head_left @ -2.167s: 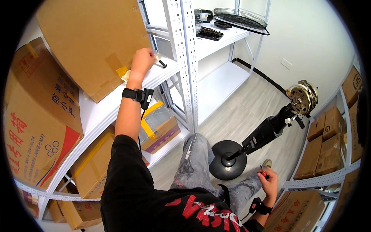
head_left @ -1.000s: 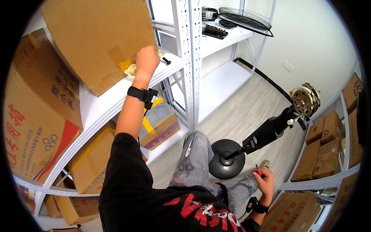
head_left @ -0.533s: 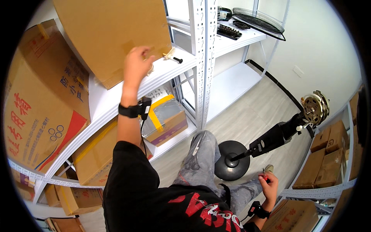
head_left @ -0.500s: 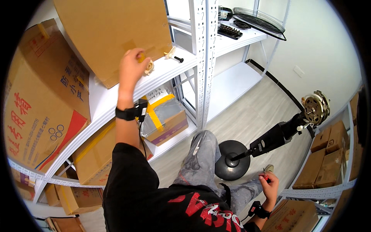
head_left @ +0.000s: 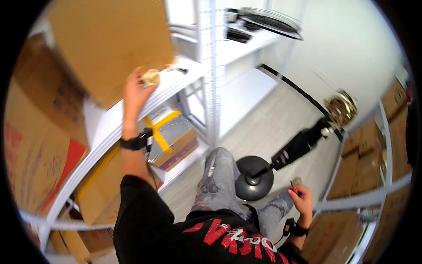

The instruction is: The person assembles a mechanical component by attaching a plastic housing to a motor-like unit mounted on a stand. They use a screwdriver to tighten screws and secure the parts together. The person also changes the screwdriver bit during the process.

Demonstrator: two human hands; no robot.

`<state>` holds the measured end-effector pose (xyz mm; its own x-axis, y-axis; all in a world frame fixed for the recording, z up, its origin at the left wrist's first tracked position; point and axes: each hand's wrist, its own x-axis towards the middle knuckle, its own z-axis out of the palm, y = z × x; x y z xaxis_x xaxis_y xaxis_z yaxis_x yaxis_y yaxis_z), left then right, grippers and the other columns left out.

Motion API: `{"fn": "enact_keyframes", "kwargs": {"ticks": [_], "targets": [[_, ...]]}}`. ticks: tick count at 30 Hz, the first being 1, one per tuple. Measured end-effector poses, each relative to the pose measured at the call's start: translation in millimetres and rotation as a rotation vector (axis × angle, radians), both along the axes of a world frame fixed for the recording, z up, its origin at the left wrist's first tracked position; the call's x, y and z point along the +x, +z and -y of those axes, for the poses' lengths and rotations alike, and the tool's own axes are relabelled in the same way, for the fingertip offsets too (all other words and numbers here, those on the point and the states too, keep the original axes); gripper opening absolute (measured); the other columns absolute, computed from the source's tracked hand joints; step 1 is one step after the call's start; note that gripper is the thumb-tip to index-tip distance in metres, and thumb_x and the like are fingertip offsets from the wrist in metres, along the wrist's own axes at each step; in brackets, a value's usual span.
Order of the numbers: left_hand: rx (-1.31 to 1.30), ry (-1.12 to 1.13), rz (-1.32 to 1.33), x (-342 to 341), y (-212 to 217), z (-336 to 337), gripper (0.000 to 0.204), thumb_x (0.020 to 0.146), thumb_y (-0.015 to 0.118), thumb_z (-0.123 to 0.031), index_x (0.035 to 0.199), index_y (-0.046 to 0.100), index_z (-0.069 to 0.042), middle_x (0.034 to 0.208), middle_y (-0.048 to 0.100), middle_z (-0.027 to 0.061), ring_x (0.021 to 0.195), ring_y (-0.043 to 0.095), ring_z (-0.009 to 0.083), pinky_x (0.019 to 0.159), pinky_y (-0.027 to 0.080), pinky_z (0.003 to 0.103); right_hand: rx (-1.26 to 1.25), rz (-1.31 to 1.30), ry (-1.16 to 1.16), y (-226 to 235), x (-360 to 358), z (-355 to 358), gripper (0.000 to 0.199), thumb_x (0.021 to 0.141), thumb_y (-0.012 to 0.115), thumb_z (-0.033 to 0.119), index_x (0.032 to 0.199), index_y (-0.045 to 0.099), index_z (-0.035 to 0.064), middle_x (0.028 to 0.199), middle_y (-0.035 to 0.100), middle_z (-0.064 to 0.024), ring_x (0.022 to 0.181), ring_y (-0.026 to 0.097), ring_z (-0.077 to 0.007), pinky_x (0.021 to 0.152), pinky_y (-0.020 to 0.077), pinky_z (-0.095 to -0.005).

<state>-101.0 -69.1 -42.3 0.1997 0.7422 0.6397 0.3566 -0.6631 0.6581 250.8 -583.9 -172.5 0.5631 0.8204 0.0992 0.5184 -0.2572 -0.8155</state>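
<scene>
My left hand (head_left: 135,93) is closed on a round cream-coloured part (head_left: 150,77) with a yellowish centre, just above the white shelf edge (head_left: 169,81). Beside it on the shelf lie a small cream piece and a black bolt-like piece (head_left: 182,70), both blurred. Low on the right, my right hand (head_left: 302,200) grips a small red-handled tool (head_left: 294,189) with a thin dark tip; its kind is unclear. Farther right leans a fan stand: round black base (head_left: 254,178), black column (head_left: 299,148) and exposed metal motor (head_left: 340,109).
A big cardboard box (head_left: 110,44) stands behind my left hand. Below that shelf sits a yellow-taped carton (head_left: 176,136). A white perforated post (head_left: 212,75) rises ahead. Beyond it, a fan grille (head_left: 272,22) lies on another shelf. More cartons (head_left: 358,163) fill the right-hand shelving.
The round part, earlier at the shelf edge by my left fingers, now sits in that hand's grip. The whole view has shifted. My right hand keeps its hold on the red-handled tool.
</scene>
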Motion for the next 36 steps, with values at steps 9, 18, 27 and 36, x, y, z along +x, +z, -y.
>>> {"fn": "enact_keyframes", "kwargs": {"ticks": [9,18,27,36], "targets": [[-0.031,-0.909,0.265,135,48,116,0.079,0.072,0.075,0.007,0.142,0.039,-0.002,0.127,0.052,0.0134,0.118,0.056,0.0236,0.101,0.048,0.037,0.279,0.176,-0.143,61,10,-4,0.015,0.077,0.078,0.008,0.088,0.069,0.0025,0.074,0.059,-0.0046,0.069,0.055,-0.0168,0.064,0.0448,-0.0298],[-0.355,-1.414,0.474,289,24,231,0.081,0.077,0.074,0.008,0.145,0.032,-0.004,0.122,0.048,0.0121,0.116,0.057,0.0226,0.099,0.048,0.034,0.512,0.227,-0.283,122,23,-51,0.031,0.082,0.076,0.006,0.113,0.07,0.0058,0.075,0.062,-0.0028,0.066,0.054,-0.0101,0.064,0.0464,-0.0243],[-0.735,-1.517,0.586,304,6,230,0.066,0.09,0.064,-0.006,0.146,0.028,-0.004,0.132,0.049,0.0175,0.121,0.055,0.0268,0.101,0.048,0.038,0.744,0.159,-0.365,100,41,-121,0.03,0.084,0.074,0.008,0.114,0.072,0.0111,0.083,0.07,-0.0103,0.07,0.063,-0.0146,0.066,0.051,-0.028],[-0.676,-1.354,0.574,315,0,218,0.059,0.093,0.062,-0.012,0.143,0.031,-0.004,0.135,0.049,0.0167,0.12,0.056,0.0259,0.102,0.048,0.039,0.646,0.187,-0.388,104,41,-135,0.03,0.088,0.07,0.009,0.118,0.07,0.0102,0.081,0.069,-0.0093,0.072,0.062,-0.0135,0.068,0.0498,-0.0274]]}}
